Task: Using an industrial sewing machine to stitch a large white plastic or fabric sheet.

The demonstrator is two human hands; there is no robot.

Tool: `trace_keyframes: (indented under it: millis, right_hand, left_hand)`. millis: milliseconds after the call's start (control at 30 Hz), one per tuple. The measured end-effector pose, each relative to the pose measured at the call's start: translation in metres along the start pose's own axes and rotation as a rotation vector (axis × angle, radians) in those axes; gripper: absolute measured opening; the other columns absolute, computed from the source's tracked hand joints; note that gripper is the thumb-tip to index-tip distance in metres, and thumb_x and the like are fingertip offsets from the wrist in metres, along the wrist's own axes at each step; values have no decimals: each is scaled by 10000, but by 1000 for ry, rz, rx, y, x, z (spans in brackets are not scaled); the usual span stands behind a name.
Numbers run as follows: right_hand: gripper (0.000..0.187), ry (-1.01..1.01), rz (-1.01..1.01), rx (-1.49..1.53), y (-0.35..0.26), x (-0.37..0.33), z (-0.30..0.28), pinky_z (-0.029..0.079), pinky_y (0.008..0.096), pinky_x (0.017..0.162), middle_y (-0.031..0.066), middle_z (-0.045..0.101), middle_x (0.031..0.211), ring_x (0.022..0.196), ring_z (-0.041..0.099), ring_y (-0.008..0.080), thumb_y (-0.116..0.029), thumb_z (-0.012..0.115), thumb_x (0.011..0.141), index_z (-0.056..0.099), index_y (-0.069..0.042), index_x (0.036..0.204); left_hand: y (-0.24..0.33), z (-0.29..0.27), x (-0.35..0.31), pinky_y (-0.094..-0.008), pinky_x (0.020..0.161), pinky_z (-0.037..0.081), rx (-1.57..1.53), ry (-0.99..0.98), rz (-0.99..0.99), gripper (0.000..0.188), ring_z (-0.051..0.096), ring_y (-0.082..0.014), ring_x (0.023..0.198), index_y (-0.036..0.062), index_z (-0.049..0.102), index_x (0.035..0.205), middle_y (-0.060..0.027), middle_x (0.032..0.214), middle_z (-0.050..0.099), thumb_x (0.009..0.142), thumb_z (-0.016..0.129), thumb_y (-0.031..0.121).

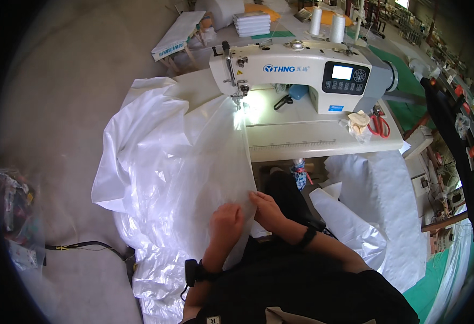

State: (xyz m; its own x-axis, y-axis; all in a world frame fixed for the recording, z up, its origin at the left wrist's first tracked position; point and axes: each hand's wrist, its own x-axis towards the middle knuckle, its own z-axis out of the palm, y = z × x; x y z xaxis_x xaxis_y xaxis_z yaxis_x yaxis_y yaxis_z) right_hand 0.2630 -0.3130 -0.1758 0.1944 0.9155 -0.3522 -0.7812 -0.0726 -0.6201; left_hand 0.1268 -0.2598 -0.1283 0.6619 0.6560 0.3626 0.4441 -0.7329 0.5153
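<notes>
The broad, translucent white plastic sheet (193,167) lay front and centre, its upper tip at the lit needle of the white-and-grey sewing machine (280,67), its bulk tumbling down and to the left in glossy folds! Light stuff, by the look of it: soft, limp, probably slippery and quick to crease, hardly fragile. The straight right-hand border seemed the place to take hold, and right there the bare right hand (266,210) had its grip, fingers pinched narrow on that border. The bare left hand (227,222) sat just beside it, curled against the sheet; whether it nipped a fold, one couldn't tell. The long axis ran from the needle down toward the person, the border leading the line. Farther out, the cream-coloured, smooth counter (296,132) carried the machine, with red-handled metal scissors (378,127) near its right end.
</notes>
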Motion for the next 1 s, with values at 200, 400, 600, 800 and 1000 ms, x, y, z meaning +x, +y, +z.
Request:
trace_keyframes:
  millis: [200,400,600,800,1000]
  right_hand:
    - [283,-33,1,157,-15,-14,5,505,322,812,52,608,1029,934,607,155,-266,473,967,536,-49,1136]
    - [295,-39,-15,88,-11,-13,3,513,291,754,30,599,1003,886,603,131,-287,478,967,532,-57,1145]
    - [351,81,-322,-302,-4,12,-3,507,293,683,90,620,891,814,625,153,-209,487,932,470,-31,1234]
    - [383,169,-496,-855,3,12,12,456,457,822,303,578,1016,1028,526,471,-49,379,883,429,-54,1263]
    - [345,175,-489,-898,5,23,13,493,389,744,276,606,922,901,623,396,-55,386,910,471,-41,1244]
  left_hand:
    - [19,-22,15,-396,678,480,-166,57,-165,88,600,-278,732,33,600,804,-117,761,597,771,626,110]
    - [22,1,17,-394,633,466,186,19,116,82,583,-296,694,47,596,772,-103,738,586,737,639,107]
    - [29,8,24,-424,588,455,149,-94,171,119,582,-320,669,48,561,695,-129,727,582,745,636,124]
    - [15,8,-9,-394,542,463,121,-142,146,163,585,-307,612,67,541,713,-106,689,566,762,646,181]
    - [11,19,-33,-410,571,470,205,-162,85,181,601,-312,632,75,526,792,-97,719,574,750,649,201]
